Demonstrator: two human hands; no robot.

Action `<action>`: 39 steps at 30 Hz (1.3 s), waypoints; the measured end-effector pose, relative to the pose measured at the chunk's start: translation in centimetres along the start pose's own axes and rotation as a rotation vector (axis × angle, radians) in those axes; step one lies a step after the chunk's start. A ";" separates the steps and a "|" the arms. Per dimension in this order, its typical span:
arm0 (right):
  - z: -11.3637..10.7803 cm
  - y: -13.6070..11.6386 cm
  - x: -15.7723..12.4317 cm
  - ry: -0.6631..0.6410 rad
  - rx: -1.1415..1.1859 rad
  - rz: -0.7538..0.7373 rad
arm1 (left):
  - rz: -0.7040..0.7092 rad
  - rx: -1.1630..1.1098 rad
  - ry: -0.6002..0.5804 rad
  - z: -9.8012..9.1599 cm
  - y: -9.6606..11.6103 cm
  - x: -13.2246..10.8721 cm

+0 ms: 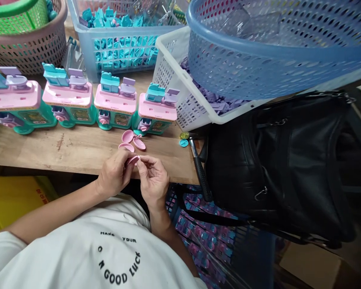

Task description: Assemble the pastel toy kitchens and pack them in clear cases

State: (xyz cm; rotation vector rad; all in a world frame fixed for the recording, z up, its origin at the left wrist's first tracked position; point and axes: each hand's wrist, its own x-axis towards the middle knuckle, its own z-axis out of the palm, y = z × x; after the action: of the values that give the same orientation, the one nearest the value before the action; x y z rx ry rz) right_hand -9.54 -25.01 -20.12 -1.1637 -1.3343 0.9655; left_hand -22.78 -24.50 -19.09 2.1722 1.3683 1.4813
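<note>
My left hand (112, 171) and my right hand (153, 177) meet at the table's front edge, fingers pinched on a small pink plastic piece (132, 159) between them. Fingertips cover most of that piece, so its full shape is hidden. Just beyond my hands lie loose pink oval shallow pieces (139, 143), which look like small dishes or spoon bowls. Behind these stands a row of toy counters (116, 94) with pink tops, green bases and turquoise and purple parts on top. To the right are a small turquoise disc (183, 143) and a yellow round piece (184, 135).
A hammer (200, 168) leans over the table's right edge against a black bag (282, 168). At the back stand a basket of turquoise parts (84, 48), a white basket (183, 76) of purple parts and a blue basket (246, 76). A yellow box (12, 204) sits lower left.
</note>
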 end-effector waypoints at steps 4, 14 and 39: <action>-0.1 0.2 0.1 0.030 -0.046 -0.039 | -0.129 -0.128 0.007 0.2 -0.1 -0.4; -0.9 0.3 0.6 0.037 -0.263 -0.200 | -0.681 -0.701 -0.221 -1.3 0.6 0.7; -0.4 -1.8 0.0 0.023 -0.272 -0.226 | -0.253 -0.296 -0.017 -0.1 0.0 -0.4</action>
State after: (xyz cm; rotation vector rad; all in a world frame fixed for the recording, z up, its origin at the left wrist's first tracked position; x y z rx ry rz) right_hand -9.38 -25.36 -18.28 -1.1900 -1.5748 0.6201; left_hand -22.94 -24.82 -19.31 1.7586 1.2693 1.4581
